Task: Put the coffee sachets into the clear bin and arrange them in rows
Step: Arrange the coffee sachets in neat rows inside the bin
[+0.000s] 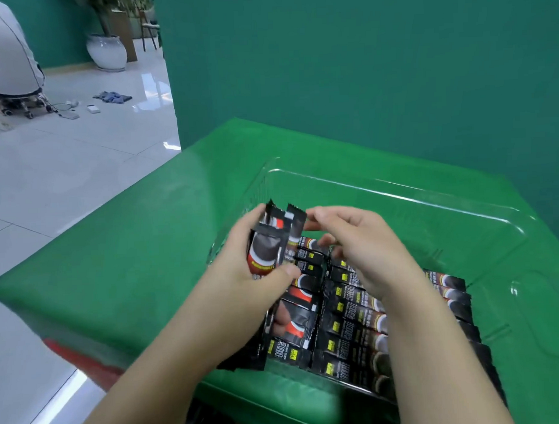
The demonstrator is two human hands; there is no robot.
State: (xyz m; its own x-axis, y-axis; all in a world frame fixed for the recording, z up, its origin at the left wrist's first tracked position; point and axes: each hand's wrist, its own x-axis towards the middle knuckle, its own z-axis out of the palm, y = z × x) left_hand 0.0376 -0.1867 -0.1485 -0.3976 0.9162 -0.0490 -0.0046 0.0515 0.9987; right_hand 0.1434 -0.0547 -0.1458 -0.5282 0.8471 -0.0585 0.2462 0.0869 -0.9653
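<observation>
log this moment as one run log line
left hand: grips bunch of coffee sachets | right hand: pinches a sachet top | clear bin: sachet rows at near end, far end bare | table: green cover

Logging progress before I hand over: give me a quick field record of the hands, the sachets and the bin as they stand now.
left hand: left hand grips a small bunch of black coffee sachets, held upright
right hand: right hand pinches the top of one sachet in that bunch with its fingers
bin: clear plastic bin on the green table cover
sachets in bin: black sachets lying flat in rows at the near end
far end of bin: no sachets seen
</observation>
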